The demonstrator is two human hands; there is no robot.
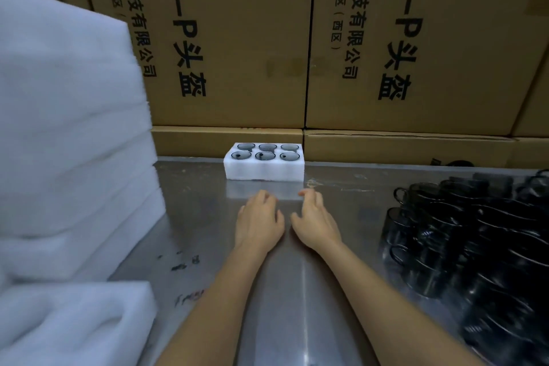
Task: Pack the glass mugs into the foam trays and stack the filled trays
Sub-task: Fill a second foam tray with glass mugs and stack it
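Observation:
A white foam tray (264, 171) stands at the far edge of the metal table (297, 291), against the cartons. Several dark glass mugs (265, 155) sit in its holes. My left hand (259, 221) and my right hand (315, 221) hover side by side over the table, a short way in front of the tray and apart from it. Both have loosely curled fingers and hold nothing. A heap of loose dark glass mugs (475, 246) lies on the right side of the table.
A tall stack of white foam trays (71, 142) rises on the left, with another foam block (74, 324) at the near left. Brown printed cartons (326, 38) form a wall behind the table.

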